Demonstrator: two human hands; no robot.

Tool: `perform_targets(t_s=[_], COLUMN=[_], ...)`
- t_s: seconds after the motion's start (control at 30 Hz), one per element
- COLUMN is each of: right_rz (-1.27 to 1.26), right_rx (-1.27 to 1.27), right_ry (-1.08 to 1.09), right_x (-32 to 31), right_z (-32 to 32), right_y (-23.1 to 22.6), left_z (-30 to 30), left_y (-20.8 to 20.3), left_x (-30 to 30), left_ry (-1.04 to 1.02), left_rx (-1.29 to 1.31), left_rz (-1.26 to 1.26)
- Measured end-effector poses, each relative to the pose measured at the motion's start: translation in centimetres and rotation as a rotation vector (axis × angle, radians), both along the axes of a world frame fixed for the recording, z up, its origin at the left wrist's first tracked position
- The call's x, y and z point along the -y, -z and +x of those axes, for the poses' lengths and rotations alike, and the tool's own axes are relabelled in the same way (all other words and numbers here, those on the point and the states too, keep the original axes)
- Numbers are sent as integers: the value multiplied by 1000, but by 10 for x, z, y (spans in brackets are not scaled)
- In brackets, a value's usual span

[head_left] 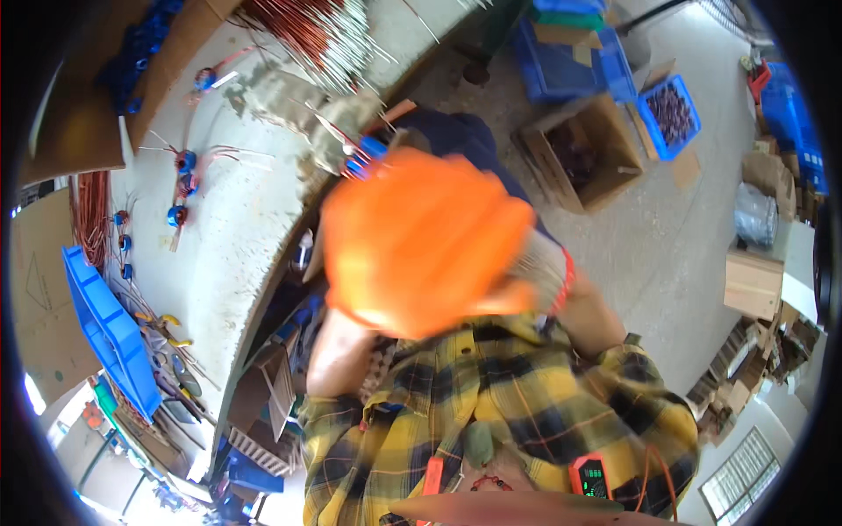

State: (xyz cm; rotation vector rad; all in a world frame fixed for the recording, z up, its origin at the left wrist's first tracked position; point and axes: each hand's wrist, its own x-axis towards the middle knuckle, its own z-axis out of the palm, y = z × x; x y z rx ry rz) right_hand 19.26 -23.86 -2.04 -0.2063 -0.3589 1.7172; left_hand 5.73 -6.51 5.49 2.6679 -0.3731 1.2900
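Note:
My left hand, in an orange glove, is raised in front of my body and smeared by motion. Its fingers cannot be made out, nor whether anything is in them. Behind it is my right hand; only a greyish glove cuff with a red edge shows at the wrist, and its fingers are hidden. Just past the orange glove, at the bench edge, lies a blue wire-wound ring coil with copper leads. Beside that coil a crumpled grey-white cloth or glove rests on the bench.
The worn bench carries more blue ring coils, a bundle of copper wires, a blue tray and pliers. On the floor at right stand an open cardboard box and a blue bin of small dark parts.

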Motion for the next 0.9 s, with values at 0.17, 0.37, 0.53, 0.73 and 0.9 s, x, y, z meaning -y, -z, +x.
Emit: perform_targets(t_s=[0.17, 0.37, 0.53, 0.73, 0.9], right_rz=[-414, -552, -492, -647, -672], right_rx=[831, 951, 886, 1020, 811], right_ry=[-24, 24, 55, -122, -57], right_x=[37, 24, 33, 77, 50], right_z=[7, -8, -22, 2, -15], right_y=[-38, -53, -38, -74, -62], left_z=[18, 26, 29, 38, 22], left_y=[47, 37, 49, 45, 11], left_x=[53, 46, 40, 97, 37], left_ry=[-84, -124, -34, -41, -269], left_rx=[179, 189, 257, 134, 396], left_rz=[-153, -290, -120, -326, -432])
